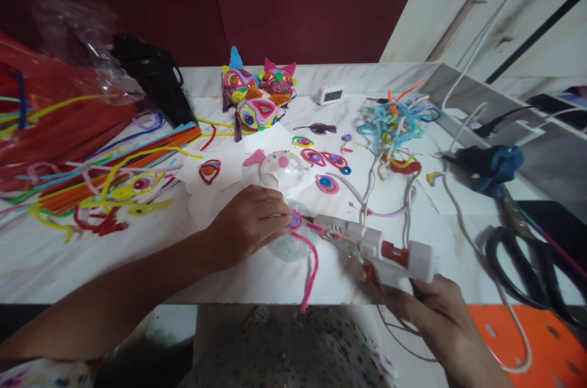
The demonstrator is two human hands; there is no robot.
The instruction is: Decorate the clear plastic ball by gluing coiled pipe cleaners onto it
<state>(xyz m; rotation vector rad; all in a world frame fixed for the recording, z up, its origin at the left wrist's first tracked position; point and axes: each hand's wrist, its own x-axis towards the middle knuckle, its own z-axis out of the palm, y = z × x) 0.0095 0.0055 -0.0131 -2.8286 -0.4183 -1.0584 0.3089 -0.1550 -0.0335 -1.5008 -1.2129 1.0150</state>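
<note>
Between the fingertips of my left hand [252, 223] is a coiled pipe cleaner [296, 219], purple in the middle, with a long pink tail [315, 259] curving down toward the table edge. My right hand [435, 314] is wrapped round the handle of a white hot glue gun [367, 241], whose nozzle touches or nearly touches the coil. Beneath the coil lies a clear plastic piece [291, 247]. Just behind my left fingers stands a clear ball [284, 168] with a pink nose and a pink ear. Coiled eye shapes [327, 184] lie to its right.
Several finished animal heads [259, 95] stand at the back beside a small digital clock [331, 95]. Loose pipe cleaners [119, 186] cover the left, near a black bottle [156, 76]. A blue tangle [397, 122] sits back right. Black-handled scissors [527, 266] and cables are at right.
</note>
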